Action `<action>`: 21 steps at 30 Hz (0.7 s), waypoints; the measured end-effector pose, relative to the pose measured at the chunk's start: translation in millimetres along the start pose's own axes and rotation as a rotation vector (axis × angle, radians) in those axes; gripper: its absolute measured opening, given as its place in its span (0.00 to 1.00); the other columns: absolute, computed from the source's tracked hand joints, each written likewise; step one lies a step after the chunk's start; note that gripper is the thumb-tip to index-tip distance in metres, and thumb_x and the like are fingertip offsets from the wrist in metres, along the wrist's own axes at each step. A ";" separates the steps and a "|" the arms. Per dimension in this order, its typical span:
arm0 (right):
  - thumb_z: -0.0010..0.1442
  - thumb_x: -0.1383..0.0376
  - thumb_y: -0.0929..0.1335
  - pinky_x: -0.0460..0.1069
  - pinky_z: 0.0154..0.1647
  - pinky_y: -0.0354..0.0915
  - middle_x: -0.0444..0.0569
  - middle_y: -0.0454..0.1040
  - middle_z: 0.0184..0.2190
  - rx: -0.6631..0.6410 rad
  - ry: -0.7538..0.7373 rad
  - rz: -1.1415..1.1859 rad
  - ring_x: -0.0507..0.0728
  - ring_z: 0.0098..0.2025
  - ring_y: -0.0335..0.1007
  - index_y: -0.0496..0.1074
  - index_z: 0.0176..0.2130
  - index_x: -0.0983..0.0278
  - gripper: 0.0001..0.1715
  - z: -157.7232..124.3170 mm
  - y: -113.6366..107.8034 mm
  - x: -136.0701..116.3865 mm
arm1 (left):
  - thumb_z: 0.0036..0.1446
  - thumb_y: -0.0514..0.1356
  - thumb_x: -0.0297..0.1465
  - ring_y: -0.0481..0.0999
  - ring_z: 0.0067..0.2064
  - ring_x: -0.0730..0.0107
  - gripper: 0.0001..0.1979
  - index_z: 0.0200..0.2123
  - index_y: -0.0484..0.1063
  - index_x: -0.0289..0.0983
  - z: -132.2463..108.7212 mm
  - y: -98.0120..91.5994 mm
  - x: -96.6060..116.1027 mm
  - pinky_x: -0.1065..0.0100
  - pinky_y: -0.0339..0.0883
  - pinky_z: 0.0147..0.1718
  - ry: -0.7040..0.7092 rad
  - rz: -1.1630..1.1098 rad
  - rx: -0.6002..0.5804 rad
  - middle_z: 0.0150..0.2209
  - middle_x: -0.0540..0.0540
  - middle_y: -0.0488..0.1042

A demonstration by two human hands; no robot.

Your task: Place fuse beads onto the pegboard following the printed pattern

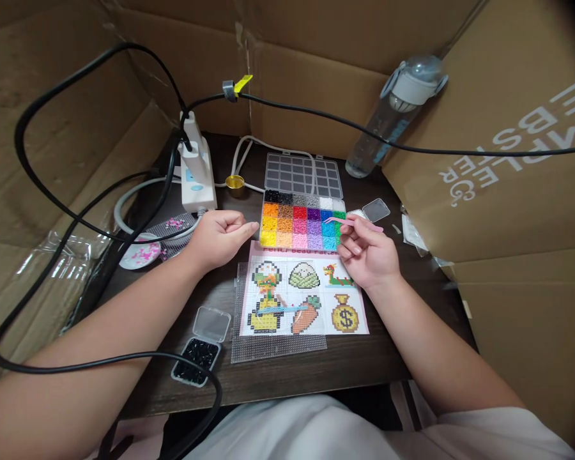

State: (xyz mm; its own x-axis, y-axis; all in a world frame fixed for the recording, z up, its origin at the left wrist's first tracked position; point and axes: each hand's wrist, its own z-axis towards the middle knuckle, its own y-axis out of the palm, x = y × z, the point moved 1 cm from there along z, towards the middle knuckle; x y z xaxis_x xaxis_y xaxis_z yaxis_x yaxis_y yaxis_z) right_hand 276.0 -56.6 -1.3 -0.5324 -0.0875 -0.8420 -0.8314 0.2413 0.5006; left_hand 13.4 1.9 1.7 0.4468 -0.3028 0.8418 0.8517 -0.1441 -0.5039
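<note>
One bead case [287, 247] (right edge) lies partly behind the right hand [370, 252].

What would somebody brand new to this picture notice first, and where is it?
Probably the open bead organizer near the middle of the dark table, with its bright rainbow of beads. Next might be the pink tweezers in the right hand, at the organizer's right side, and the printed pattern sheet with its colourful pixel pictures, just on the near side of the organizer.

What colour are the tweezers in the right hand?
Pink tweezers, showing best in the head view.
</note>
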 end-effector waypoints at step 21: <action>0.49 0.63 0.72 0.46 0.16 0.42 0.38 0.71 0.22 0.017 0.027 0.008 0.45 0.16 0.41 0.70 0.27 0.60 0.06 -1.1 1.6 -1.0 | 0.52 0.59 0.33 0.45 0.21 0.80 0.24 0.17 0.43 0.39 -0.6 0.5 0.7 0.69 0.41 0.21 -0.016 0.012 -0.013 0.19 0.56 0.43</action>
State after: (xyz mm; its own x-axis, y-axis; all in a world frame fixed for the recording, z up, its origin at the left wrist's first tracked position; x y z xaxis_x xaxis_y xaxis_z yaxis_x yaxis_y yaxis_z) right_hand 275.0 -57.2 0.6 -0.5432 -0.1115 -0.8321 -0.8245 0.2581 0.5037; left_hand 14.0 1.1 1.9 0.4616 -0.2893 0.8386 0.8425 -0.1530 -0.5165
